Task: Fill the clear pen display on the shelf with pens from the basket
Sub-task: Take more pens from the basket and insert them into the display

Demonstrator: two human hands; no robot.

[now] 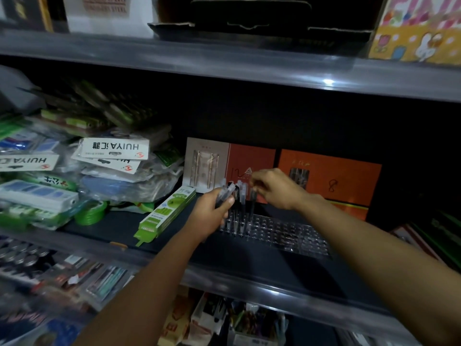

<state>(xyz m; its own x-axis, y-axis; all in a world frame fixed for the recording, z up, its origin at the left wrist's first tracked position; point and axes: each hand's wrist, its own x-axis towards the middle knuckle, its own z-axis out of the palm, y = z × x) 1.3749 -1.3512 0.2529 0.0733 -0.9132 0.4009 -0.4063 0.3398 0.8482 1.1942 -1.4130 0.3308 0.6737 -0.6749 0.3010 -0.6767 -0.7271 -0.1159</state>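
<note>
The clear pen display (282, 232) lies on the dark middle shelf, a tray of many small round holes. Several dark pens (240, 216) stand upright in its left rows; the rest of its holes are bare. My left hand (212, 213) grips a bundle of pens (225, 194) at the display's left end. My right hand (273, 187) hovers over the standing pens and pinches the top of one pen (253, 196), which points down into the tray. No basket is in view.
Orange boxes (329, 178) stand behind the display. A green-and-white pack (166, 214) lies just left of my left hand, beside piles of bagged stationery (74, 171). The shelf above (224, 61) overhangs closely. Below the shelf edge (249, 288) are more goods.
</note>
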